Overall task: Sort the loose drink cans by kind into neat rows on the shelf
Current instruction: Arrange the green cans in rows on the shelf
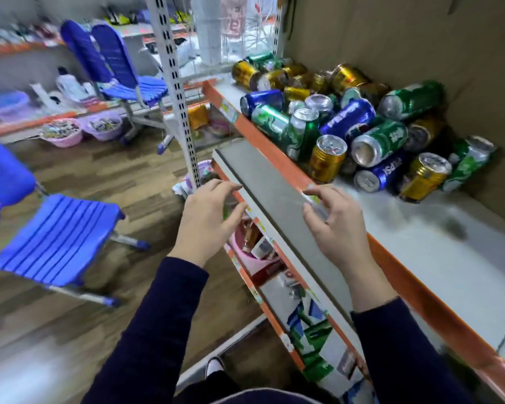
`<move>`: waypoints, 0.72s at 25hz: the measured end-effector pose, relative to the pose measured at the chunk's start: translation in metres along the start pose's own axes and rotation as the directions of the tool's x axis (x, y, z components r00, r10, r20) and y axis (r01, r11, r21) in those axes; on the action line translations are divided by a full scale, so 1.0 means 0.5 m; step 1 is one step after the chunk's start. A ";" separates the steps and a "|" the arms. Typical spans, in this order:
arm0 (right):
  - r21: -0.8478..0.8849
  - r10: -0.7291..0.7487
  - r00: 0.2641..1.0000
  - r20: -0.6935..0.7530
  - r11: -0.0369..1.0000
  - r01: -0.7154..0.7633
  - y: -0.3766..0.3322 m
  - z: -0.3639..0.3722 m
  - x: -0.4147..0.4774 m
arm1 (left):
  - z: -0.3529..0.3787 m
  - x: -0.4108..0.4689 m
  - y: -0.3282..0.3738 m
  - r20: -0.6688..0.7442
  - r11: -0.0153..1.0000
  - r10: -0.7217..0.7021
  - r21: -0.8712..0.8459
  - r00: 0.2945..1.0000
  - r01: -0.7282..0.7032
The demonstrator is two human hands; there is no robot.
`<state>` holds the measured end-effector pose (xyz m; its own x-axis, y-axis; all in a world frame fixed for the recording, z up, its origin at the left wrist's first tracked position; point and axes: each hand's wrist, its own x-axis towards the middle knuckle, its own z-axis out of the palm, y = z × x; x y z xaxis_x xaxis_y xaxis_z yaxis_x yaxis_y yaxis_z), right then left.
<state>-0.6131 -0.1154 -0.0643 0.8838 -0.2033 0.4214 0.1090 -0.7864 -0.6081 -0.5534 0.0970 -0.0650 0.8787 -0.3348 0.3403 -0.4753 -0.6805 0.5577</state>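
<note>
A jumbled heap of drink cans lies at the far end of the white shelf (438, 252). It mixes green cans (379, 142), blue Pepsi cans (349, 118) and gold cans (327, 161), some upright and most on their sides. My left hand (210, 223) hovers in front of the shelf's edge with fingers loosely curled, holding nothing. My right hand (336, 223) hangs over the orange front lip (391, 258), fingers relaxed and empty. Both hands are short of the cans.
A brown cardboard wall (405, 39) backs the shelf. Below it, lower shelves (292, 287) carry a pink basket and packaged goods. Blue chairs (56, 228) stand on the wooden floor to the left, and a perforated metal upright (175, 80) rises beside the shelf's far end.
</note>
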 end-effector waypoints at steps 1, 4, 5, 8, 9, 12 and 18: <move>-0.003 -0.003 1.000 -0.008 1.000 0.003 -0.016 0.021 0.024 | -0.014 0.022 -0.021 0.007 1.000 0.012 -0.002 1.000 -0.012; 0.012 -0.002 0.999 -0.042 1.000 0.003 -0.054 0.079 0.108 | -0.046 0.098 -0.096 0.022 1.000 0.023 -0.018 0.999 -0.022; 0.010 -0.008 0.999 -0.052 1.000 0.008 -0.063 0.092 0.137 | -0.051 0.122 -0.118 0.025 0.999 0.022 -0.027 0.999 -0.021; -0.023 -0.044 0.994 -0.098 0.999 0.042 -0.079 0.115 0.245 | -0.054 0.201 -0.171 0.030 0.999 0.027 -0.039 0.999 -0.025; -0.040 -0.055 0.992 -0.113 0.998 0.051 -0.083 0.119 0.282 | -0.053 0.229 -0.183 0.032 0.999 0.036 -0.042 0.999 -0.035; -0.072 -0.066 0.989 -0.129 0.996 0.057 -0.078 0.141 0.420 | -0.041 0.343 -0.224 0.030 0.997 0.074 -0.039 0.997 -0.073; -0.122 0.115 0.980 -0.165 0.983 -0.136 -0.040 0.187 0.687 | -0.012 0.580 -0.274 0.054 0.990 0.139 -0.030 0.989 -0.137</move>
<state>-0.2692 -0.1153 0.0298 0.8035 -0.3860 0.4533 -0.0685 -0.8163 -0.5735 -0.2340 0.0971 -0.0380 0.8053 -0.4607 0.3732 -0.5926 -0.6079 0.5284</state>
